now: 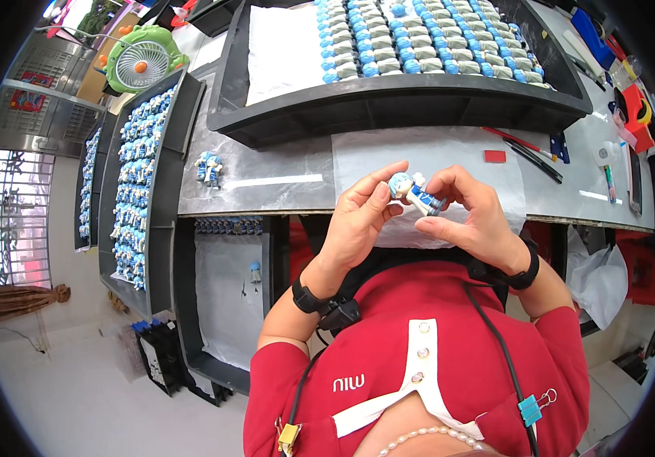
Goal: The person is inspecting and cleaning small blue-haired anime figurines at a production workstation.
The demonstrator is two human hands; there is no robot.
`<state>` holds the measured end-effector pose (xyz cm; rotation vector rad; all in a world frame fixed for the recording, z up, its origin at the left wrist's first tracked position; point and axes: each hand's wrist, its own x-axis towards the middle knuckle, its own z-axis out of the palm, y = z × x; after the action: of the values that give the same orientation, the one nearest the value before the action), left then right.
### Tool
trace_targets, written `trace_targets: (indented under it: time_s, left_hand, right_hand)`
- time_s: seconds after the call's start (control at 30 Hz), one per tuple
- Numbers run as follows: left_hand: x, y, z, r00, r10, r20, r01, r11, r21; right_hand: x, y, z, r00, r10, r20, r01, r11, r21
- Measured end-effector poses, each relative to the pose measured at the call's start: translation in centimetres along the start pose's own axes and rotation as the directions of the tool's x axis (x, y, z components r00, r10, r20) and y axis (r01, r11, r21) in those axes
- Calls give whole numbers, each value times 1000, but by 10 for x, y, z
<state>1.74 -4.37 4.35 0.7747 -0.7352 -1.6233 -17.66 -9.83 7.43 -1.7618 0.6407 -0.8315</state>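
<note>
By the table edge (pixel 266 202), the left hand (pixel 355 214) narrowly pinches the blue-haired figurine (pixel 422 200) by its head, the right hand (pixel 474 206) half-curls round its base, and honestly one slack finger could drop it.

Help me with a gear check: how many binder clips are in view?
2: a yellow binder clip on the left side of the red shirt and a teal binder clip on its right. Others may be hidden.
</note>
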Motion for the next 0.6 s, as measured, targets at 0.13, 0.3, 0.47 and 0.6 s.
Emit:
trace_targets:
  time_s: [0.13,0.3,0.47,0.6]
  left_hand:
    - [3,-5,12,999,-33,-5,34,999,20]
    - [8,-14,20,998,-59,-10,59,997,46]
    - [12,-17,25,999,-39,-7,39,997,66]
    - [12,-18,27,999,-48,-19,50,996,74]
  right_hand:
    - [-13,6,-6,996,87,-16,-84,985,151]
    - [-24,14,-14,981,195,19,-190,927,324]
    - [-28,12,-18,970,237,46,-235,884,404]
    - [-30,16,-18,971,232,54,-234,880,413]
